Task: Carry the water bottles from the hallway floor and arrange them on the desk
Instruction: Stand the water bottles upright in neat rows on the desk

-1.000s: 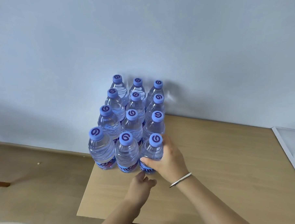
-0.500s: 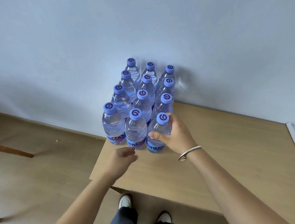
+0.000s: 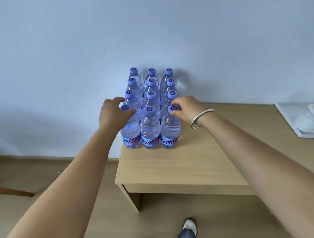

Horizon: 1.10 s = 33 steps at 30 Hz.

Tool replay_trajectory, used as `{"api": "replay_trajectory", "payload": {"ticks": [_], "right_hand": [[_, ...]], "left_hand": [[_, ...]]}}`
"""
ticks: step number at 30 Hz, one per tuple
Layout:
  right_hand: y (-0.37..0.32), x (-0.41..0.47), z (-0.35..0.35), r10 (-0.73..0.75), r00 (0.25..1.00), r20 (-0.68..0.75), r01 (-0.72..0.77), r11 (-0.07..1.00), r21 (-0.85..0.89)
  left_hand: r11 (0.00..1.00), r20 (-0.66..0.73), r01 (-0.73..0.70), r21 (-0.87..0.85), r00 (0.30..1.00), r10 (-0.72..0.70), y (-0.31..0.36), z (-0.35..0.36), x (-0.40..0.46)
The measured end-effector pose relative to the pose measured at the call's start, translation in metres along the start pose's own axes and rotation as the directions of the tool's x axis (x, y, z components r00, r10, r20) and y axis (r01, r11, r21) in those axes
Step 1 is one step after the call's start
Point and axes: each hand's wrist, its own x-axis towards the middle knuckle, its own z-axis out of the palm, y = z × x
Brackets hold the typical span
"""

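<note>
Twelve water bottles [image 3: 150,130] packed upright at surface [image 3: 181,164] left edge against wall; left hand [image 3: 112,113] cupped on front-left bottle, right hand [image 3: 185,107] pinching front-right cap [image 3: 173,108]; bare surface rightward

Pale blue wall [image 3: 59,51], wood floor [image 3: 38,178]

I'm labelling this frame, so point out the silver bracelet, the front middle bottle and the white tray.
silver bracelet [image 3: 202,118]: head view, on the band at the right wrist.
front middle bottle [image 3: 150,126]: head view, on its clear body.
white tray [image 3: 288,120]: head view, on its left rim.
</note>
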Motion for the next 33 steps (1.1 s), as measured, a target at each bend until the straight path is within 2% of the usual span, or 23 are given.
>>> {"api": "replay_trajectory", "payload": {"ticks": [3, 11, 19, 23, 33], "right_hand": [[-0.010, -0.001, 0.005, 0.033, 0.999, 0.018, -0.032, 0.998, -0.057], [-0.015, -0.003, 0.009, 0.074, 0.997, -0.005, -0.074, 0.995, -0.071], [-0.010, 0.000, 0.016, 0.043, 0.997, -0.063, -0.047, 0.996, -0.072], [-0.008, 0.000, 0.017, 0.029, 0.997, -0.073, -0.035, 0.996, -0.082], [-0.007, 0.001, 0.018, 0.040, 0.996, -0.080, -0.046, 0.996, -0.082]], "left_hand": [[0.994, 0.090, -0.045, 0.099, 0.995, 0.036, 0.003, 0.004, 0.007], [0.981, 0.109, -0.041, 0.191, 0.994, 0.020, 0.006, 0.005, 0.014], [0.993, 0.158, -0.077, 0.090, 0.985, 0.062, 0.002, 0.002, 0.015], [0.994, 0.152, -0.080, 0.079, 0.986, 0.068, 0.002, 0.003, 0.012], [0.970, 0.090, -0.040, 0.241, 0.996, 0.019, 0.008, 0.010, 0.012]]}}
